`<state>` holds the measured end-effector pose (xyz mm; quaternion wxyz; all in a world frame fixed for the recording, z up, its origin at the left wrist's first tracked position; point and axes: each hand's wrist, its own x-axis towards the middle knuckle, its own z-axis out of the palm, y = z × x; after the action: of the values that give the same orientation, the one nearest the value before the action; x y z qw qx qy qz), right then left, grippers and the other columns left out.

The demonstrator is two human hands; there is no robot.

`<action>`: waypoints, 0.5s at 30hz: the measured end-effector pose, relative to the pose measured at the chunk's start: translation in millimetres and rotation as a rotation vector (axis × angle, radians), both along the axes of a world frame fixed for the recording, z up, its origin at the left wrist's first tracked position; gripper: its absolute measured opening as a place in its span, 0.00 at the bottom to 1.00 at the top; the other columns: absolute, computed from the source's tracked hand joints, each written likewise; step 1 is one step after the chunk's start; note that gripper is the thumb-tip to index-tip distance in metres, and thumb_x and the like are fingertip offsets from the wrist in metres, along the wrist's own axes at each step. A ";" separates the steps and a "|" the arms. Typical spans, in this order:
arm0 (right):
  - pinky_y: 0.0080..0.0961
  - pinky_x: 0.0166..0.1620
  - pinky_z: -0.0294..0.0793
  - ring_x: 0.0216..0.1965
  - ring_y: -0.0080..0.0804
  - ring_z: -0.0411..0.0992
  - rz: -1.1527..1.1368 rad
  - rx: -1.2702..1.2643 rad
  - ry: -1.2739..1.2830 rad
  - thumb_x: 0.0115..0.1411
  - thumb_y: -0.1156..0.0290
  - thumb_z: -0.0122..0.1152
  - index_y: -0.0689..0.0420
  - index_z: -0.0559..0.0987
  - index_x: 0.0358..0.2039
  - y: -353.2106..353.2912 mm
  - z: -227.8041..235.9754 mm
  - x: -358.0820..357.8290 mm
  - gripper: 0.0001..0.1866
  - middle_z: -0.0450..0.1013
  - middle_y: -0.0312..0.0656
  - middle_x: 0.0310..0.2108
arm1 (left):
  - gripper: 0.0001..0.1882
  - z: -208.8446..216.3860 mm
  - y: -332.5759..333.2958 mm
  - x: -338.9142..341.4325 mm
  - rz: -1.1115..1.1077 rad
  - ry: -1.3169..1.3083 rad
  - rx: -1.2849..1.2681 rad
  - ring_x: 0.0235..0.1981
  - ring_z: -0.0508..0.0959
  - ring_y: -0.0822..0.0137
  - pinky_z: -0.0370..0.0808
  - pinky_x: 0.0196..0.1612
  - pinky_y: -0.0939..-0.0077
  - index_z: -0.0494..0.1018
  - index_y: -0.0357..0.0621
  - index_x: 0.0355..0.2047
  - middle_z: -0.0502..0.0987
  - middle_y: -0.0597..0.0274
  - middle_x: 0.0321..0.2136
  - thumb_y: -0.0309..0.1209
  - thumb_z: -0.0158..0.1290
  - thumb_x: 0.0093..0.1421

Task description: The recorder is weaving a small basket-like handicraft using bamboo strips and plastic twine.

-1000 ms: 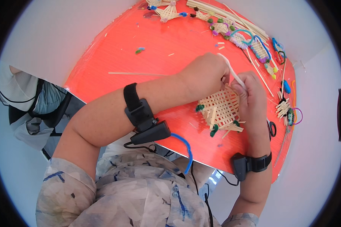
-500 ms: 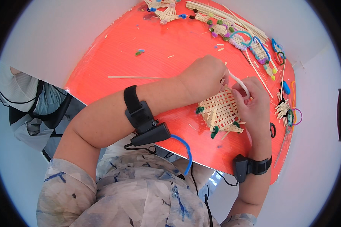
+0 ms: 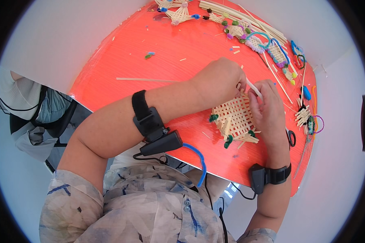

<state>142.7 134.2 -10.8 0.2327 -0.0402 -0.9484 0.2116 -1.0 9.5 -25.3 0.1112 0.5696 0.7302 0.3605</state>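
Fingers (image 3: 268,90) of two hands (image 3: 227,76), one white strip (image 3: 254,88)

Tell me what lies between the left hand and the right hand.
In the head view, a white strip spans the gap between the left hand and right hand, with the woven panel showing below it.

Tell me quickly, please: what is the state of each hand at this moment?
Left hand: closed, near the woven mat; what it grips cannot be told.
Right hand: closed, holding the white strip.
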 end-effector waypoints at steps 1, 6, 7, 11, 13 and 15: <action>0.39 0.35 0.69 0.33 0.50 0.68 0.005 0.013 0.013 0.55 0.81 0.61 0.63 0.68 0.32 0.3 -0.7 -0.3 0.09 0.66 0.49 0.31 | 0.07 -0.2 0.0 -0.3 -0.010 0.002 0.000 0.29 0.81 0.56 0.77 0.35 0.65 0.80 0.39 0.30 0.80 0.52 0.26 0.27 0.61 0.51; 0.38 0.35 0.69 0.33 0.50 0.68 0.040 0.066 0.041 0.55 0.80 0.61 0.63 0.68 0.33 3.8 -1.7 -1.7 0.09 0.66 0.49 0.31 | 0.05 -2.8 3.2 0.4 -0.023 0.027 0.022 0.30 0.80 0.55 0.77 0.35 0.62 0.81 0.39 0.29 0.79 0.51 0.26 0.27 0.59 0.51; 0.38 0.35 0.69 0.33 0.50 0.68 0.052 0.069 0.043 0.55 0.80 0.61 0.63 0.69 0.34 4.5 -1.8 -1.7 0.09 0.66 0.49 0.31 | 0.05 -4.7 3.9 0.4 -0.028 0.037 0.040 0.30 0.80 0.55 0.77 0.35 0.62 0.81 0.40 0.28 0.79 0.51 0.26 0.26 0.58 0.51; 0.35 0.36 0.70 0.33 0.47 0.69 0.066 -0.002 0.001 0.56 0.79 0.62 0.64 0.70 0.36 6.6 0.5 0.5 0.10 0.66 0.48 0.32 | 0.05 -7.9 4.5 1.3 -0.018 0.041 0.034 0.29 0.79 0.54 0.76 0.35 0.60 0.80 0.40 0.27 0.78 0.51 0.25 0.25 0.57 0.50; 0.32 0.37 0.71 0.34 0.40 0.71 0.004 -0.356 -0.042 0.56 0.75 0.65 0.64 0.73 0.39 -2.8 6.3 3.9 0.13 0.68 0.46 0.32 | 0.05 -6.5 2.5 3.3 0.007 0.012 0.029 0.28 0.79 0.53 0.75 0.34 0.60 0.80 0.40 0.26 0.78 0.50 0.25 0.23 0.55 0.49; 0.31 0.37 0.72 0.35 0.37 0.71 -0.036 -0.360 -0.107 0.56 0.73 0.66 0.64 0.74 0.40 0.0 6.5 11.1 0.14 0.68 0.45 0.34 | 0.05 -2.1 1.0 4.4 0.010 -0.006 0.018 0.28 0.78 0.52 0.75 0.34 0.60 0.79 0.39 0.25 0.77 0.51 0.25 0.23 0.54 0.49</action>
<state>153.7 134.2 -4.3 0.1745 -0.1093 -0.9054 0.3712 3.3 10.5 -27.4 0.1065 0.5659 0.7293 0.3695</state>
